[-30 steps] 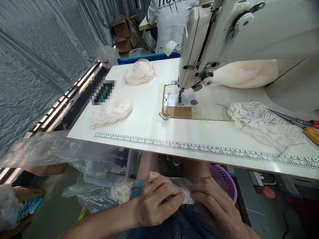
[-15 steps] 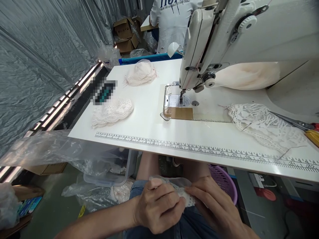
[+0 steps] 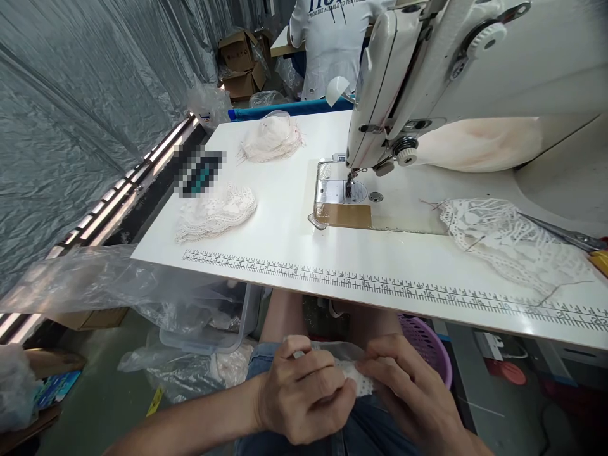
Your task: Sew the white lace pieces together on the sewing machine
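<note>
Over my lap, below the table's front edge, both hands grip one piece of white lace fabric (image 3: 360, 380) with a sheer part along its top. My left hand (image 3: 308, 392) is closed, its fingers curled over the lace's left end. Thumb and fingers of my right hand (image 3: 408, 386) pinch the right end. Much of the piece is hidden behind the fingers. The sewing machine (image 3: 380, 95) stands on the white table (image 3: 285, 215), with nothing seen under its presser foot (image 3: 349, 185).
White lace pieces (image 3: 218, 212) and a pale stack (image 3: 270, 138) lie at the table's left. More lace (image 3: 508, 240) and scissors (image 3: 565, 234) lie right. Below are a clear plastic bin (image 3: 247, 323) and purple basket (image 3: 427, 348). A person (image 3: 330, 50) sits beyond the table.
The view has shifted slightly. Both hands keep hold of the lace, and my right hand's fingers have moved a little at its edge.
</note>
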Available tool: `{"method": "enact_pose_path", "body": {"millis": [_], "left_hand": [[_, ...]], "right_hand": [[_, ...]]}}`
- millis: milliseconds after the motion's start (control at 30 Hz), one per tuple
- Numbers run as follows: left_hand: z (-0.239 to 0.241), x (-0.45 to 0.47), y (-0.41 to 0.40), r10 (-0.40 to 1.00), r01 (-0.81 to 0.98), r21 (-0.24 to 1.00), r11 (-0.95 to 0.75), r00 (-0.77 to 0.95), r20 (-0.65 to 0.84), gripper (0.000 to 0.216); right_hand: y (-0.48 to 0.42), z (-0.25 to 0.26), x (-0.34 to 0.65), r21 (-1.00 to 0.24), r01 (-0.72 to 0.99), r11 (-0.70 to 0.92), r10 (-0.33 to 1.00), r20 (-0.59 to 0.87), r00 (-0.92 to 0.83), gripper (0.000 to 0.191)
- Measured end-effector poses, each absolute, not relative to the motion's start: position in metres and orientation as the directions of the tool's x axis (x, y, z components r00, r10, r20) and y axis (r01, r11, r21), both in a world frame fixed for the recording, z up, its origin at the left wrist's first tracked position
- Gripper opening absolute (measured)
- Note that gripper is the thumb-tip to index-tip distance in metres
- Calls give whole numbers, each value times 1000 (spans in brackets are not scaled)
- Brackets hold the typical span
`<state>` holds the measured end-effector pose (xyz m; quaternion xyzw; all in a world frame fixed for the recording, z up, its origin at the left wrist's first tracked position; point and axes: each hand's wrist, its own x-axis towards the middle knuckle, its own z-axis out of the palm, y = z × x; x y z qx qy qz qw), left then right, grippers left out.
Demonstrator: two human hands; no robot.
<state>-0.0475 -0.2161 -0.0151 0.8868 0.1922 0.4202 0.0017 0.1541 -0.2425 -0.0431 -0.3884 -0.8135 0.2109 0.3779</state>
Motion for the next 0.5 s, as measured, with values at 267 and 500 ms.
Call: {"method": "enact_pose_path", "body": {"millis": [267, 500], "left_hand": [[-21, -46, -217, 206, 300, 25, -954, 591, 780, 10], [-16, -41, -218, 752, 322, 702, -635, 466, 467, 14]], "right_hand": [[-241, -40, 153, -660, 412, 628, 776, 492, -394, 20], [-241, -46, 150, -817, 386, 428, 883, 287, -371, 13]]}}
